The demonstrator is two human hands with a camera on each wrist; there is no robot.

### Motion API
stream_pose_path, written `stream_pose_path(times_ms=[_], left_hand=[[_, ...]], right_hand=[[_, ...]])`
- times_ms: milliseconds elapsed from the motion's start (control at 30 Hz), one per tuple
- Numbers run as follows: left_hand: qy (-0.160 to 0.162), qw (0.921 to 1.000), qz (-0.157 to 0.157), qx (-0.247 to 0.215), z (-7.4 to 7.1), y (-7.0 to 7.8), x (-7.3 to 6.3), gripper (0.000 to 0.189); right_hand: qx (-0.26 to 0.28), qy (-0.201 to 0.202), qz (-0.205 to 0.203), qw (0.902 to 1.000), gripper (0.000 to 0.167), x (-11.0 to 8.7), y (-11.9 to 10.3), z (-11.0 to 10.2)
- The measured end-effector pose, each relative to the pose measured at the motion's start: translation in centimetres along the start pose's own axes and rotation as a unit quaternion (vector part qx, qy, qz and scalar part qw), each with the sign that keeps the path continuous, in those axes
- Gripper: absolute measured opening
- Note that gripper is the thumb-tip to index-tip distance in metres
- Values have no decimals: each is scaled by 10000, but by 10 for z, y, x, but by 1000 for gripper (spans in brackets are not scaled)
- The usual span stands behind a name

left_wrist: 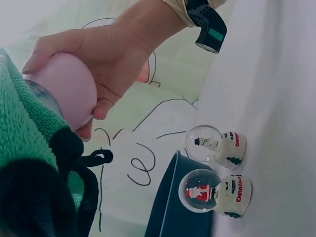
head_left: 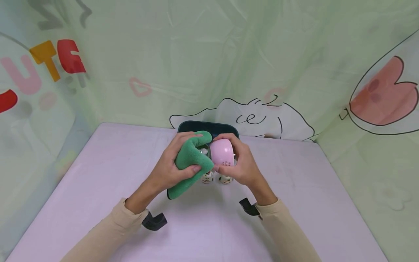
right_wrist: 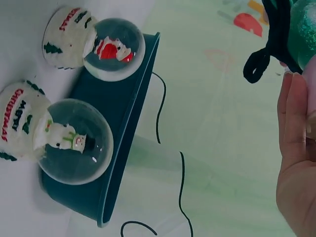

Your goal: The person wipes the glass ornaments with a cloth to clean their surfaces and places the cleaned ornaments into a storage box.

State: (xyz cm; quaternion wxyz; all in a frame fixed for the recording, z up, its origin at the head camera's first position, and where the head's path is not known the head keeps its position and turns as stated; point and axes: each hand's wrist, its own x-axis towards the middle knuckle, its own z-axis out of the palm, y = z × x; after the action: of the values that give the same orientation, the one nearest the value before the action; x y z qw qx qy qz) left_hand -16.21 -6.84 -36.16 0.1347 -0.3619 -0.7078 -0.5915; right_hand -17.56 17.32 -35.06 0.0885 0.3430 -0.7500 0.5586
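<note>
My left hand [head_left: 168, 163] grips a fluffy green cloth [head_left: 189, 156] with a dark edge and hanging loop, the thumb on its near side. My right hand [head_left: 245, 163] holds a snow globe by its rounded pink base [head_left: 222, 152], which lies sideways in the fingers. The globe's clear, glittery ball [right_wrist: 303, 29] points left into the cloth, and the cloth hides much of it. Both hands are raised above the table. Below them stand two white-based Christmas snow globes, one with a Santa figure [left_wrist: 200, 192] and one with a snowman [left_wrist: 206, 142].
A dark teal bin [head_left: 209, 124] stands at the back of the table, behind the two small globes; the hands hide part of it. The pale lilac tabletop [head_left: 288, 189] meets a printed curtain [head_left: 196, 65] at the back and sides.
</note>
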Motion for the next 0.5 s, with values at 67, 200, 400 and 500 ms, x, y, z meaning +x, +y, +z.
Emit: stream_pose_path(times_ms=[67, 200, 400, 500], left_hand=[[16, 10000, 22, 20, 0, 1, 0, 65], [26, 10000, 83, 25, 0, 1, 1, 66], [37, 10000, 69, 41, 0, 0, 1, 67], [57, 10000, 20, 42, -1, 0, 1, 67]], right_hand=[[156, 27, 259, 9995, 57, -1, -1, 1], [501, 136, 589, 9969, 53, -1, -1, 4], [934, 260, 853, 9916, 52, -2, 3, 8], [969, 302, 857, 9911, 53, -3, 4, 11]])
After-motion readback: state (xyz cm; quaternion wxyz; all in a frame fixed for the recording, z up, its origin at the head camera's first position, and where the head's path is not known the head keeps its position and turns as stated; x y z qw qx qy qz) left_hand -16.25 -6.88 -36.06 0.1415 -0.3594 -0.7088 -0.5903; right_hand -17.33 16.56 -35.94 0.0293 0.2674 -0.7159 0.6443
